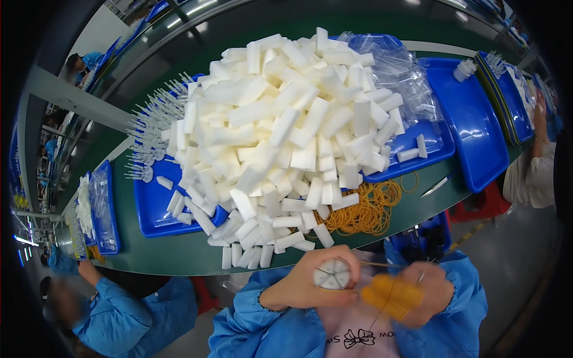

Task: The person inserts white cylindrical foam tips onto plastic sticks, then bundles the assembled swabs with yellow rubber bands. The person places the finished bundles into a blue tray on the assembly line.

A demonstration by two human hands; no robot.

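My left hand (307, 280) is wrapped round a round white bundle (332, 274), whose end face shows wedge-shaped segments divided by dark lines. To its right, my right hand (427, 292) is blurred by motion, its fingertips covered in yellow finger cots (392, 296). A thin stretched rubber band (377, 264) runs between the bundle and the right hand. Just beyond both hands, a large heap of white foam blocks (280, 119) covers the table's middle. A tangle of orange-yellow rubber bands (370, 209) lies at the heap's near right.
Blue trays (471, 131) stand on the green table (197, 256), one bearing clear plastic pieces (403, 77). White spiky plastic parts (152, 128) stand left of the heap. Tweezers (434, 187) lie at right. A co-worker (131, 316) in blue sits at left, another person (531, 173) at right.
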